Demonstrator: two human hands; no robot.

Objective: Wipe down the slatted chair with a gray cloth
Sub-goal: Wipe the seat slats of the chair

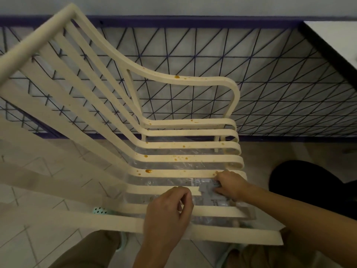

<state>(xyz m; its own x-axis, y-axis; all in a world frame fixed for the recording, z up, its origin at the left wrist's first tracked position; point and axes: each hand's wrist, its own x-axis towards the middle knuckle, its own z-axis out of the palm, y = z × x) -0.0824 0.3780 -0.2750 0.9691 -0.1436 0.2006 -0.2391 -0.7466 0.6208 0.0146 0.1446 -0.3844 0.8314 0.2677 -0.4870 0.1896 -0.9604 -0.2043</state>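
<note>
A cream slatted chair fills the view, with its back at the upper left and its seat slats running left to right. Orange-brown stains dot the slats and the armrest. A gray cloth lies on the near seat slats. My right hand presses on the cloth's right part, fingers curled into it. My left hand rests on the near slats just left of the cloth, fingers curled around a slat edge.
A dark wire-grid fence runs behind the chair. A white table top with a dark edge is at the upper right. A dark round object sits on the tiled floor at the right. A mint slipper shows under the seat.
</note>
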